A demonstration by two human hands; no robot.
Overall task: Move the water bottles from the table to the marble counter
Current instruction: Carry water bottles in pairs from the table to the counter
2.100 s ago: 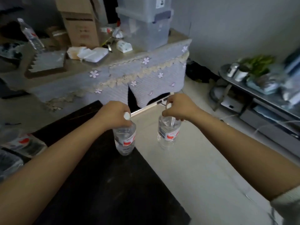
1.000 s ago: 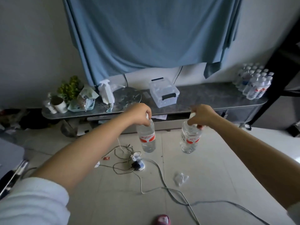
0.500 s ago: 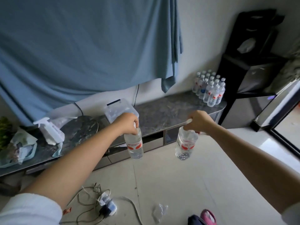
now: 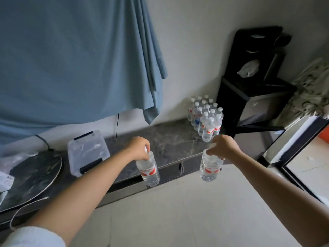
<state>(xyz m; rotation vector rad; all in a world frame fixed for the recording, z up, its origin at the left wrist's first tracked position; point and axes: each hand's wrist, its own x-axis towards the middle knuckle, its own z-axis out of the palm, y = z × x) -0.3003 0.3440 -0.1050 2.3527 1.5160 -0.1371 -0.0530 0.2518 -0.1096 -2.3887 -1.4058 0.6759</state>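
Two water bottles, one hanging by its cap from the left hand (image 4: 140,148), one likewise from the right hand (image 4: 223,147), carried toward the marble counter (image 4: 170,141) for setting beside the bottle cluster (image 4: 206,117).

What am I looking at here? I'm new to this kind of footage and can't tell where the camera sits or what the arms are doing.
There is no machine: these are a person's two bare arms, filmed by one wide-angle camera worn on the head, looking forward and down. The left hand grips a water bottle by its top, and the right hand grips another water bottle the same way; both hang above the floor in front of a marble counter. On the counter stand a cluster of water bottles at its right end and a clear lidded box toward the left. A blue curtain hangs behind.
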